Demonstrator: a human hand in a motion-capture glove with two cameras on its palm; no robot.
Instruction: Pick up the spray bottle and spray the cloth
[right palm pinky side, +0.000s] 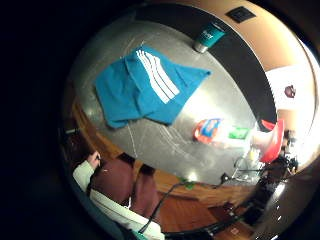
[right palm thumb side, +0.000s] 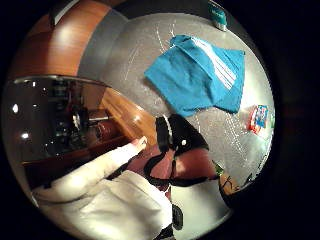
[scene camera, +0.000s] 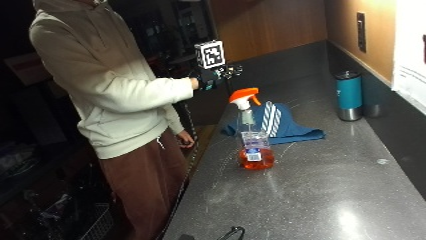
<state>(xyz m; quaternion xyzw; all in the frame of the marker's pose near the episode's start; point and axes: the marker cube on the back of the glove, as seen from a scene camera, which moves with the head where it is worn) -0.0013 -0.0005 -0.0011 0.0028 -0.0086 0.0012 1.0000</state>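
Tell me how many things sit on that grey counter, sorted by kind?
Spray bottles: 1, the spray bottle with orange liquid.
Cloths: 1, the blue cloth with white stripes.
Cups: 1, the teal tumbler by the wall.
Total: 3.

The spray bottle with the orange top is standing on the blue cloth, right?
Not quite. In the outside view the spray bottle stands on the bare counter, in front of the blue cloth, not on it. Its top is orange.
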